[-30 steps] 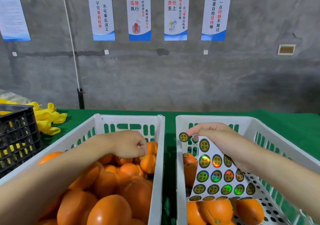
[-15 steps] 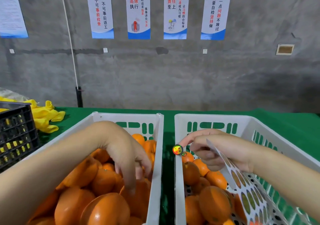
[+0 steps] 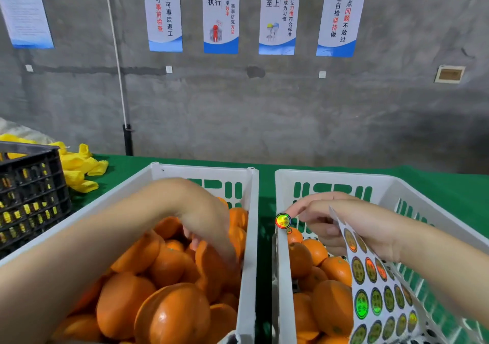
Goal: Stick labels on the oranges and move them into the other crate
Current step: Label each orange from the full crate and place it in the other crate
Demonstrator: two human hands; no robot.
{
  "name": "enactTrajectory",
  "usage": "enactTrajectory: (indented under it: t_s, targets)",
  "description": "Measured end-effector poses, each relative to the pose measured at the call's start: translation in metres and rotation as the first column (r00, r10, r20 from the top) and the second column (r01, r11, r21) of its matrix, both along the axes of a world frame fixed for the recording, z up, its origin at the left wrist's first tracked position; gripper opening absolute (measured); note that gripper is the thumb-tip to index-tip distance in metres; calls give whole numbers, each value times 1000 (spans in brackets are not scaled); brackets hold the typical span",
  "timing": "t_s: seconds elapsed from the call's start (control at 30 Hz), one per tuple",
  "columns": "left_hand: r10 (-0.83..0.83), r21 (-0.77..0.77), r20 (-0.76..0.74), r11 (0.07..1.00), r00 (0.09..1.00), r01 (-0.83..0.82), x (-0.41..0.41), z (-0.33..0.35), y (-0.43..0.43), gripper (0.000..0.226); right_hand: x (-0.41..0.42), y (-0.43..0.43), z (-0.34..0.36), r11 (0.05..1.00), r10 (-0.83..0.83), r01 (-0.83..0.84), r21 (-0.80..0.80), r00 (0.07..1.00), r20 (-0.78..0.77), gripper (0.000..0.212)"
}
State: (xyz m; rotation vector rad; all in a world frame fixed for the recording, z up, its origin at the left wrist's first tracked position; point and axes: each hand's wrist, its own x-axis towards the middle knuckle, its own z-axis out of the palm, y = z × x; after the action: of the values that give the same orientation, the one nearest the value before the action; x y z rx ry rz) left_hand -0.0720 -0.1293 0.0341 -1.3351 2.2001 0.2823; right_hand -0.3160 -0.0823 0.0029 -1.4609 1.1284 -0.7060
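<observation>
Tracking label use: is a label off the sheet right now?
Off: one round label sticks to a fingertip of the right hand, apart from the sheet.

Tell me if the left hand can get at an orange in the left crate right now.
Probably yes: the left hand is down among the oranges in the open-topped left crate, nothing covering them.

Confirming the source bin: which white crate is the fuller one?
The left white crate: oranges heaped toward its rim, left hand among them. The right white crate is only partly filled, its slotted far wall showing.
</observation>
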Motion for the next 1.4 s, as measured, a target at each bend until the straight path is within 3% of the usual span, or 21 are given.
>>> enactTrajectory:
  t_s: [0.07, 0.13, 0.2, 0.3, 0.43, 0.6, 0.8, 0.97, 1.17, 1.23, 1.33, 1.4]
  targets:
    - [51, -211, -179, 974, 983, -89, 9, 0, -11, 55, 0, 2, 1, 1000, -20, 21, -8, 999, 35, 23]
    - [-5, -457, -359, 873, 933, -171, 12, -7, -21, 51, 1, 6, 1, 997, -76, 77, -15, 995, 59, 27]
    - [-103, -549, -545, 793, 832, -262, 5, -18, -29, 54, 3, 7, 3, 993, -112, 115, -29, 989, 97, 29]
    - [-210, -543, -726, 760, 655, -357, -9, -33, -31, 62, 4, 10, 7, 992, -115, 123, -28, 970, 213, 30]
    - [-315, -532, -799, 766, 512, -359, -21, -47, -22, 62, 3, 9, 9, 990, -123, 140, -35, 948, 293, 31]
    - [-164, -252, -952, 901, 260, -353, -37, -56, -6, 57, -1, 7, 8, 993, -79, 105, -56, 934, 348, 32]
    - [-255, -362, -889, 900, 380, -243, -34, -66, -6, 64, -2, 6, 6, 995, -41, 68, -72, 947, 318, 33]
    - [-307, -413, -859, 888, 409, -202, -33, -67, -8, 62, 0, 8, 7, 998, -7, 22, -53, 963, 271, 36]
    - [-367, -513, -775, 841, 514, -172, -33, -68, -10, 66, 6, 15, 8, 998, -30, 41, -55, 984, 175, 38]
    - [-373, -522, -767, 836, 522, -169, -34, -68, -11, 66, 8, 15, 7, 982, -101, 111, -154, 993, 67, 31]
    - [-398, -544, -752, 825, 526, -152, -34, -68, -11, 65, 13, 14, 0, 869, -259, 160, -468, 953, -155, 15]
    - [-427, -572, -737, 807, 525, -147, -34, -67, -9, 64, 17, 14, -7, 778, -317, 162, -607, 936, -155, 10]
